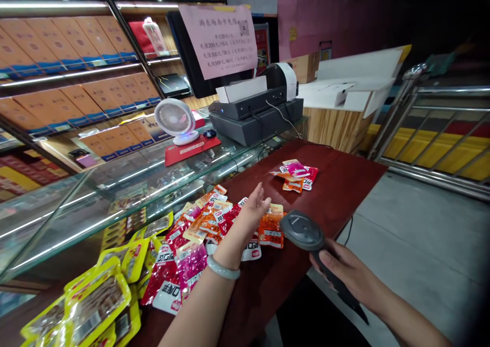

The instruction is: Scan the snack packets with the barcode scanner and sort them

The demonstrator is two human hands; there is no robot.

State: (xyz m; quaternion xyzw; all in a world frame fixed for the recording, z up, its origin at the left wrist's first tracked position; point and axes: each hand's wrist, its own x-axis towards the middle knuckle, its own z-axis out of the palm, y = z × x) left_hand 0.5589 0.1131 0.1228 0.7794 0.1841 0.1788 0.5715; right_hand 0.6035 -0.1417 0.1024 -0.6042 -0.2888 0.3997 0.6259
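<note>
The barcode scanner [302, 229] is grasped by its handle [349, 300] in the right hand [346, 265], over the dark-red tabletop [337, 168]; the left hand [253, 212] is held unclenched above the snack packets [210, 222], contact cannot be told; they seem light, soft, slippery, best pinched by edges [276, 208].

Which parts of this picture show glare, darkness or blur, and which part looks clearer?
Head view: bright streaks line the glass counter, and the yellow packets carry shiny highlights; head view, right side: the upper background sinks into darkness, and the metal railing looks soft; head view, foreground: the grey scanner in the right hand looks comparatively clear.
</note>
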